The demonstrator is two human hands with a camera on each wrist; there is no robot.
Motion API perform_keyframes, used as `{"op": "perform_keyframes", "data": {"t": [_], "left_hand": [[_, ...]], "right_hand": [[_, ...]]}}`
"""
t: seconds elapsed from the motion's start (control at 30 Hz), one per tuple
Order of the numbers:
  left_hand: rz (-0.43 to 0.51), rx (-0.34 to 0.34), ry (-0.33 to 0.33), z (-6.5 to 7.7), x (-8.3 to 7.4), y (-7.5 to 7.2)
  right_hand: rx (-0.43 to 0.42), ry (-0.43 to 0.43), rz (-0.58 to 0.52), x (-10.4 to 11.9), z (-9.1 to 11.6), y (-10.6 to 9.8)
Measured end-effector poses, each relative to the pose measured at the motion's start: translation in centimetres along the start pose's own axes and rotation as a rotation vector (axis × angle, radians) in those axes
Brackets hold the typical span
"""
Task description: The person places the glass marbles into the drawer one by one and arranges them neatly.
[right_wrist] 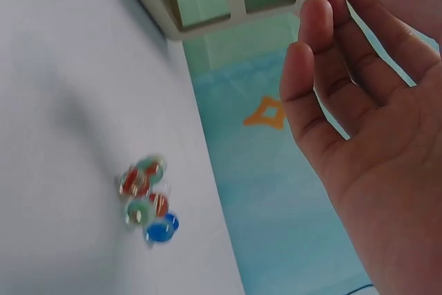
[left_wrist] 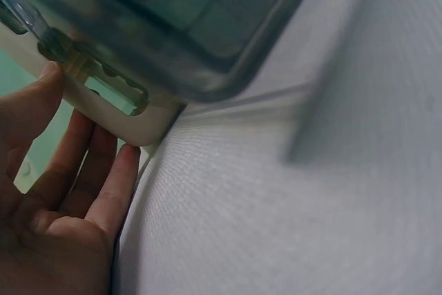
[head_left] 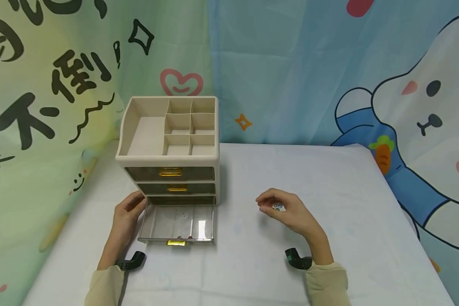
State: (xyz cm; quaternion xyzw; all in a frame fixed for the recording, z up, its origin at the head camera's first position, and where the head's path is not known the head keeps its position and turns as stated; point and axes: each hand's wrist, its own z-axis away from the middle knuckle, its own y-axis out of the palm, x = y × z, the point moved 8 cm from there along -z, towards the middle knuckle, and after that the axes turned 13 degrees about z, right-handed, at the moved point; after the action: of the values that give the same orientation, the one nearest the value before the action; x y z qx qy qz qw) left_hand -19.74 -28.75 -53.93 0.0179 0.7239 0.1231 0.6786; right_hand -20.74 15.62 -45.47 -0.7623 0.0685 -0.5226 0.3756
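A cream drawer organizer (head_left: 168,158) stands left of centre, its clear bottom drawer (head_left: 157,225) pulled out. Small reddish bits show near the drawer's front. My left hand (head_left: 128,212) grips the organizer's lower left front edge; in the left wrist view its thumb lies on the front of the frame, other fingertips at the side. My right hand (head_left: 290,210) is bent above the table, over a cluster of glass marbles (right_wrist: 147,202) in red, green and blue. Its thumb and fingertips come close together, and I cannot tell whether they pinch anything.
The organizer's top has one long bay and several small compartments (head_left: 177,145). Two drawers with gold handles (head_left: 171,172) are closed above the pulled-out one. A white cloth (head_left: 245,263) covers the table, with printed curtains (head_left: 275,76) behind and at the left.
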Motion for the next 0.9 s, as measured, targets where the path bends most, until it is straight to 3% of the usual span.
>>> {"op": "perform_keyframes", "data": {"t": [0.23, 0.47, 0.9], "left_hand": [[-0.035, 0.001, -0.001, 0.0, 0.0, 0.0], [-0.03, 0.007, -0.004, 0.1, -0.1, 0.0], [-0.002, 0.002, 0.012, -0.1, 0.0, 0.0]], "right_hand": [[-0.087, -0.005, -0.024, -1.9, 1.0, -1.2], [-0.162, 0.047, 0.009, -4.4, 1.7, -2.2], [-0.166, 0.192, 0.028, -8.6, 2.9, -3.0]]}}
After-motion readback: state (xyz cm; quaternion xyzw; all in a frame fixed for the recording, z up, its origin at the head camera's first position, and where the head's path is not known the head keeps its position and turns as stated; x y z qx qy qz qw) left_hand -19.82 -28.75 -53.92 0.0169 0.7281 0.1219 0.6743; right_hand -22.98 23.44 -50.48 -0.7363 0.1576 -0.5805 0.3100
